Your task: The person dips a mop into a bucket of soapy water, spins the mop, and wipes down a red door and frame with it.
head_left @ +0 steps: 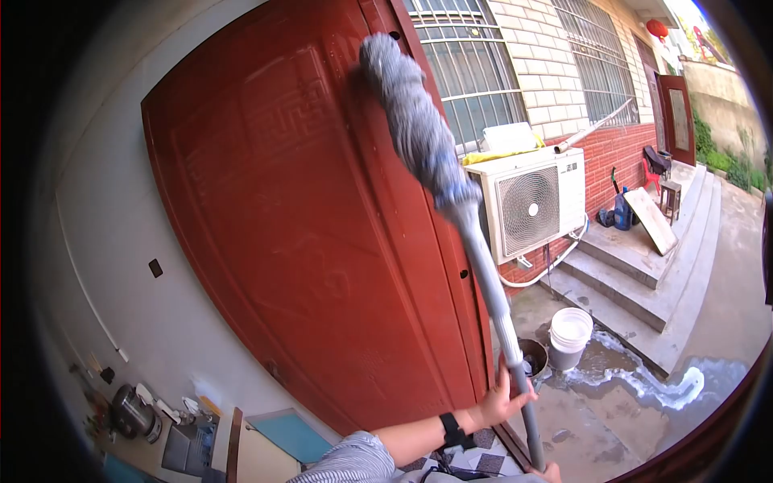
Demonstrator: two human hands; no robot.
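Observation:
A grey mop is held up at a slant, its twisted string head at the upper right edge of the red door. Whether the strings press on the door is hard to tell. My left hand, with a black band on its wrist, grips the grey pole partway down. Lower, at the bottom edge of the view, my right hand is closed round the pole near its end; most of that hand is cut off. Wet streaks show on the door's panel.
Outside stand a white bucket, a dark pail and an air-conditioner unit. Concrete steps and sudsy water lie to the right. At lower left is a counter with a sink.

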